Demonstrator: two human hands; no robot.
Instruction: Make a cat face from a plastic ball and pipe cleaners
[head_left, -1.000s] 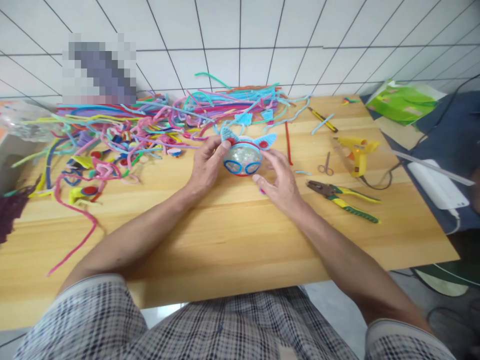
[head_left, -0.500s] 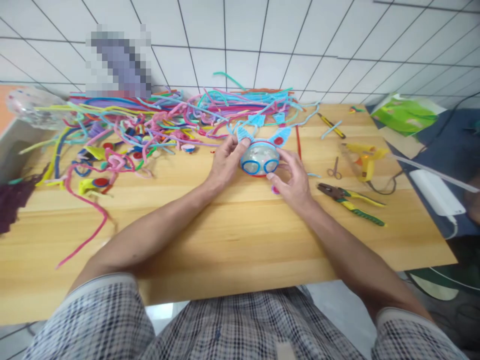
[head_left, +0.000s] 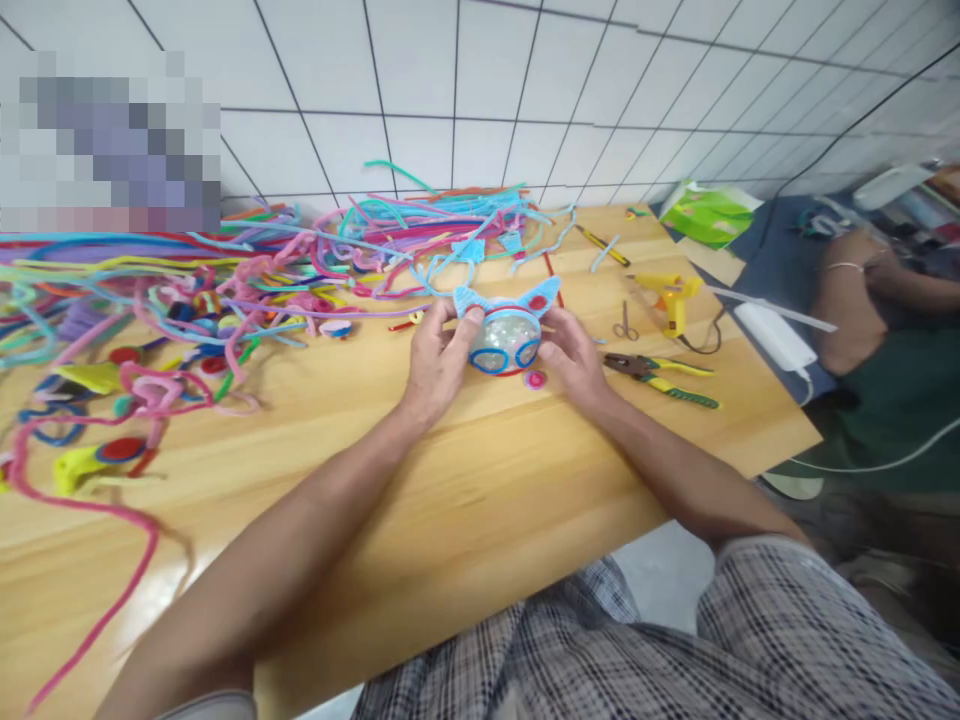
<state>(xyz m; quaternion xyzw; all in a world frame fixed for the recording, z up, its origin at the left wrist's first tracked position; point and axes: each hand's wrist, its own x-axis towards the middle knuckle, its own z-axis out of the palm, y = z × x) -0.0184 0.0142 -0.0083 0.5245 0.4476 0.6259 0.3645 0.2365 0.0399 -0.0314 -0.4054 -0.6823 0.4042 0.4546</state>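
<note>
Between my two hands is a clear round ball (head_left: 510, 333) with a red and blue band, two blue pipe-cleaner ears and two blue rings on its front. My left hand (head_left: 439, 355) grips its left side, thumb near the base of the left ear. On the right side, my right hand (head_left: 576, 358) holds it with bent fingers and thumb. The ball's back is hidden. A small pink and purple coil (head_left: 535, 380) lies on the table just below it. Beyond the ball lie loose blue woven pieces (head_left: 469, 250).
A heap of pipe cleaners (head_left: 300, 255) covers the back left. To the right lie pliers (head_left: 660, 378), small scissors (head_left: 625, 322), a yellow glue gun (head_left: 673, 300) and a utility knife (head_left: 604, 245). A white power strip (head_left: 776, 338) and another person's arm (head_left: 851, 310) are farther right.
My view has swung to the right, showing more of the other person. Both hands still hold the eared ball; it has tilted slightly, and the pink coil beneath shows more fully.
</note>
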